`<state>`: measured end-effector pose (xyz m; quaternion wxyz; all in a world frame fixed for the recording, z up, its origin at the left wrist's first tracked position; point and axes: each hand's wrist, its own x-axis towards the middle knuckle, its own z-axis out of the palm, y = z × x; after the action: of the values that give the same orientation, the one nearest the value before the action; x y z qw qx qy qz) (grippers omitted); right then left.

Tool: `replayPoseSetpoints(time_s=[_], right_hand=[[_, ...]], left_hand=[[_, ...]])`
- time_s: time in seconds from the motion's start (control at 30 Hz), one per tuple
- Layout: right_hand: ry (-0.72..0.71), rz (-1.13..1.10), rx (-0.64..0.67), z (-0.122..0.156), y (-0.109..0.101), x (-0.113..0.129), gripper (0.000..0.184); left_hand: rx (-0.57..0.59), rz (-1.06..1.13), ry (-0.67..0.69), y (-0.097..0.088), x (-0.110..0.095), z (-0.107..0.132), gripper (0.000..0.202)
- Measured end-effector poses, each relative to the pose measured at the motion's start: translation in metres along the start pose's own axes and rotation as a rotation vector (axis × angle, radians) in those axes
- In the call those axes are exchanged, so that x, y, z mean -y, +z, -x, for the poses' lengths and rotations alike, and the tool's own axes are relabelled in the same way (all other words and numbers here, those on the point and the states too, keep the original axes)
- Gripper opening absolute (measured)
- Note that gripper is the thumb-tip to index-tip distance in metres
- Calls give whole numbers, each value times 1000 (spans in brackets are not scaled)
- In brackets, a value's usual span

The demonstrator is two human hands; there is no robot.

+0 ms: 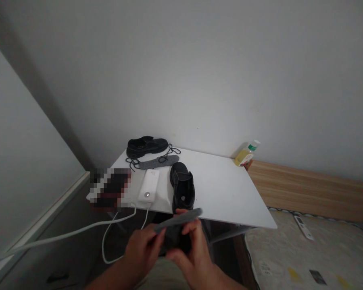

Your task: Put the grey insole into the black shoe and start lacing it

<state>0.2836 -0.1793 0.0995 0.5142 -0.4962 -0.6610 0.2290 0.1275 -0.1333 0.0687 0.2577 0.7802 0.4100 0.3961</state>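
As left fingers hold insole, shoe at edge, tabletop rightward

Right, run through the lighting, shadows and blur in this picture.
Head view: dim overall, wall brightest around mid-frame and darker toward the corners; head view: deep shadow beneath the table, murky between left hand and right hand; head view: both hands slightly soft; head view: a pixelated patch hides what lies at the table's left.

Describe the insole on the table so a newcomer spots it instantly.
On the white table, find the black shoe by the wall. Just in front of it lies the grey insole, untouched, unlike the held insole in the left hand.
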Motion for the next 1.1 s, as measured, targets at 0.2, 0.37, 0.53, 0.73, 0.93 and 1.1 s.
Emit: replayPoseSetpoints(time_s=[0.2,0.37,0.53,0.73,0.93,1.1], right_hand=[[442,-45,-273,-20,-33,-13,41],[488,189,-302,-42,-86,-17,40],[359,491,-119,-54,-111,-13,31],[264,771,73,-66,-137,0,25],[234,929,133,-74,-143,8,25],[232,1006,272,-79,-122,13,18]], left_hand=[[538,345,128,25,-37,-72,26],[252,-114,153,37,-11,-140,41],[279,-492,-68,58,11,-174,27],[244,-416,-63,55,11,-182,32],[401,-417,15,59,28,-183,38],[306,-471,-91,67,25,-182,35]])
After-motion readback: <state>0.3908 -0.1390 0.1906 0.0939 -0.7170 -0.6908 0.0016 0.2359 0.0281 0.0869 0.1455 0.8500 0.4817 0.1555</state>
